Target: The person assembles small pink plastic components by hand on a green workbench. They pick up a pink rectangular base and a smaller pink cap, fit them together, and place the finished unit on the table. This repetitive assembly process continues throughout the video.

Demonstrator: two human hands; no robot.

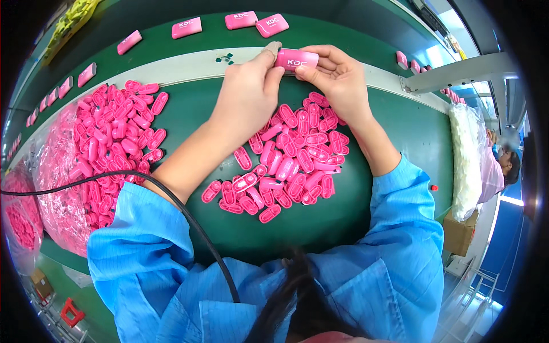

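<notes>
Up at the pale strip on the far side of the green table, both hands hold one flat pink case (298, 59) with white lettering. My left hand (246, 86) is closed round its left end, with a beige covering on a fingertip. Thumb and fingers of my right hand (342, 77) pinch the case's right end. Whether a smaller part sits at the left end is hidden by my left fingers. Beneath and between my forearms lies a loose pile of small oval pink caps (297, 151), several with their hollow side up.
A larger heap of pink caps (117, 128) spills from a clear plastic bag (57, 188) at left. Pink cases (187, 27) lie spaced along the far green belt (154, 34). A black cable (189, 214) crosses my left arm. A metal bracket (457, 74) stands at right; another person sits beyond.
</notes>
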